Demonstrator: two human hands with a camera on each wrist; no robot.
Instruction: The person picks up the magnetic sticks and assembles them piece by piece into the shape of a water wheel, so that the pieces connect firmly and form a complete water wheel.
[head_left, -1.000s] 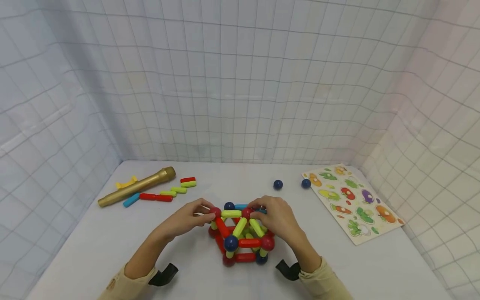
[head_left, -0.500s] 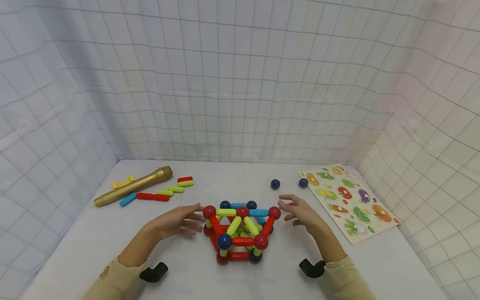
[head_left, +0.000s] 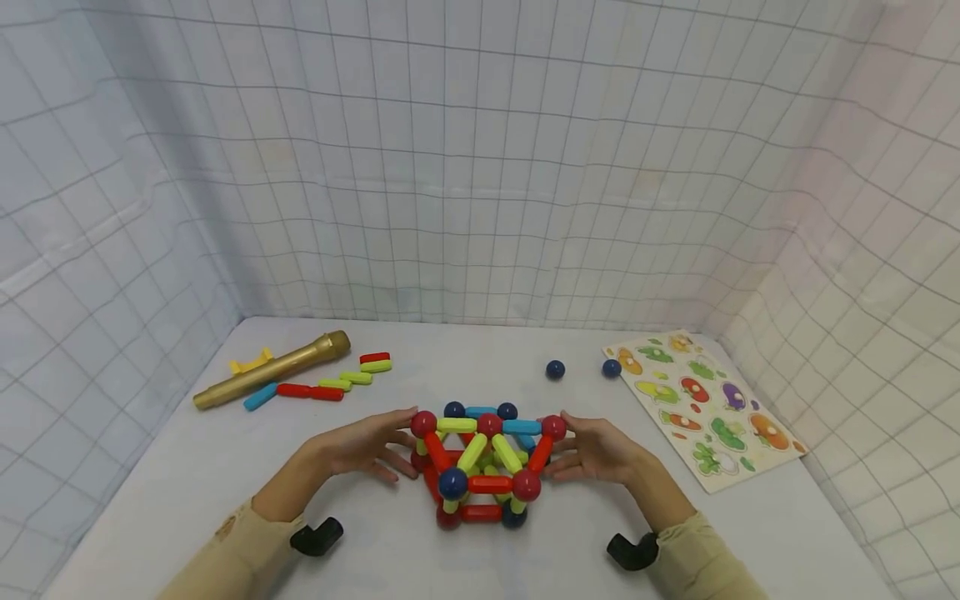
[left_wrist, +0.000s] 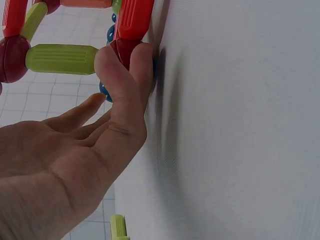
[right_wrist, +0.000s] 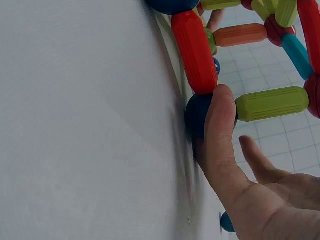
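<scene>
A frame of magnetic rods [head_left: 491, 484] and balls stands mid-table, in red, lime green, light blue and dark blue. At its left side is my left hand [head_left: 360, 448], fingers spread along the edge. In the left wrist view that hand's digits pinch a lower red ball [left_wrist: 124, 48]. On the opposite side, my right hand [head_left: 600, 450] reaches in from the right. Its thumb [right_wrist: 220, 117] presses over a lower dark blue ball [right_wrist: 196, 112] in the right wrist view, another finger curled behind the ball. The frame's far lower parts are partly hidden.
A gold toy microphone [head_left: 273, 368] lies at the back left beside a yellow piece [head_left: 252, 362]. Several loose rods [head_left: 326, 393] lie near it. Two dark blue balls [head_left: 555, 369] sit at the back right, by a vegetable picture board [head_left: 712, 417]. Gridded cloth walls [head_left: 480, 208] surround the table.
Both hands have left the top balls. The right hand first drew away to the right, then came back to the frame's right side. Both now hold lower balls at the sides.
</scene>
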